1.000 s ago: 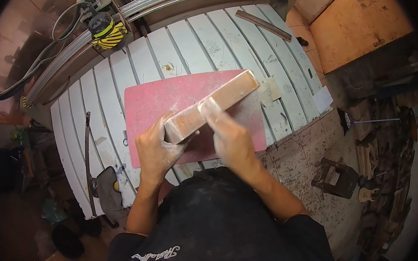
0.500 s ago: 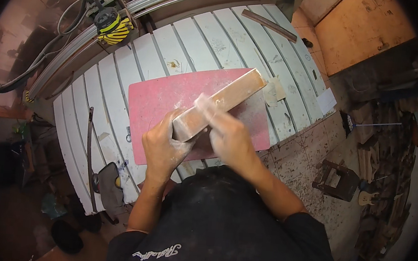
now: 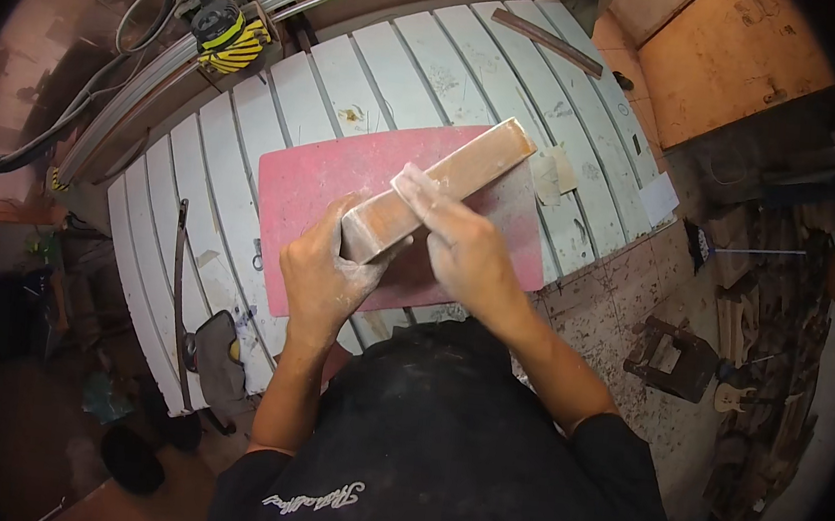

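A long wooden block, dusted white along its edges, is held at a slant above a pink mat. My left hand is wrapped round its near end, thumb and fingers on opposite sides. Across the block's upper face lies my right hand, closed, its whitened fingers pressed together on the wood. Something thin and pale may sit under those fingertips, but I cannot make it out. Fine pale dust coats both hands.
The mat lies on a white slatted table. A yellow-and-black striped machine head hangs from a rail at the far left. Thin bars lie at the table's far right and left side. A stool stands on the floor at right.
The block and both hands have shifted slightly up in the picture. My right hand, smeared by motion before, now shows sharply on the block. The left grip is unchanged.
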A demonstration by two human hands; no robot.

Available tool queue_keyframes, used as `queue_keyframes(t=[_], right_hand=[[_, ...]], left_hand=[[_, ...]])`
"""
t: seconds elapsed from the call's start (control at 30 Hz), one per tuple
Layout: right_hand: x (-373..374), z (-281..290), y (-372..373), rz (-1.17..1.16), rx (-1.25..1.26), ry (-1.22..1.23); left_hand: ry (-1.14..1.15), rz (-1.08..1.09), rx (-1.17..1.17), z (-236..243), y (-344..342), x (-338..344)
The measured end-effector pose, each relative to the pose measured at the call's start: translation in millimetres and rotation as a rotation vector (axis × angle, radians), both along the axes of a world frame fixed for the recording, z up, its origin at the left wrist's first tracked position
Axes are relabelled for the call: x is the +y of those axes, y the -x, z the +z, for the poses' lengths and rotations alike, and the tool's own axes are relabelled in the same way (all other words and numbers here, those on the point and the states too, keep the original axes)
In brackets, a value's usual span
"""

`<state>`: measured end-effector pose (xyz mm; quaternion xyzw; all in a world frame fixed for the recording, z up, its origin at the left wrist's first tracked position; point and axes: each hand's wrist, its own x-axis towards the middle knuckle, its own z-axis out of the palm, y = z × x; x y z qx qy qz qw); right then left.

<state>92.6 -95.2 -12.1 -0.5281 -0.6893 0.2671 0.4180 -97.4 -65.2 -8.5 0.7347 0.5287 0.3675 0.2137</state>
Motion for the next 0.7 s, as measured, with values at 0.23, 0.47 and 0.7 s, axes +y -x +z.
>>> queue_keyframes(t=[0.23,0.47,0.7], right_hand=[[5.6,6.9,-1.6,0.023,0.059,0.040],[0.4,13.9,3.9,0.083,0.046,0.061],[1.2,10.7,6.7,0.102,0.009,-0.012]], left_hand=[[0.015,0.001,-0.064,-0.4,0.4,1.1],[-0.036,0.018,-0.030,-0.1,-0.9,2.5],[0.004,-0.005,-0.082,-6.5,2.4,1.7]])
